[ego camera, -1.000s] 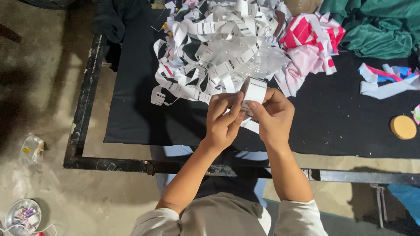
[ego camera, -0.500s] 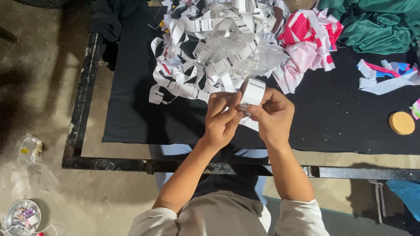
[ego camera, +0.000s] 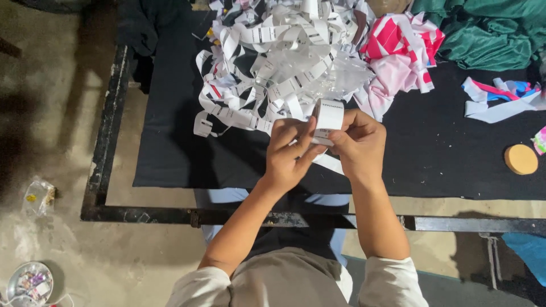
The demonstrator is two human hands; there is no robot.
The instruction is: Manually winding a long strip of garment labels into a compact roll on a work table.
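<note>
Here, both hands [ego camera: 324, 149] pinch one white label strip [ego camera: 328, 118] beside the label heap [ego camera: 278, 62].

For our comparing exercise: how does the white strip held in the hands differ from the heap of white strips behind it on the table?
The held strip is one piece, pinched upright between the left hand and right hand; the heap is many strips.
The held strip is raised and fairly straight; the heap lies tangled and curled on the black cloth.
Both are white with dark print.

Green cloth [ego camera: 483, 40], round tan disc [ego camera: 521, 159]
</note>
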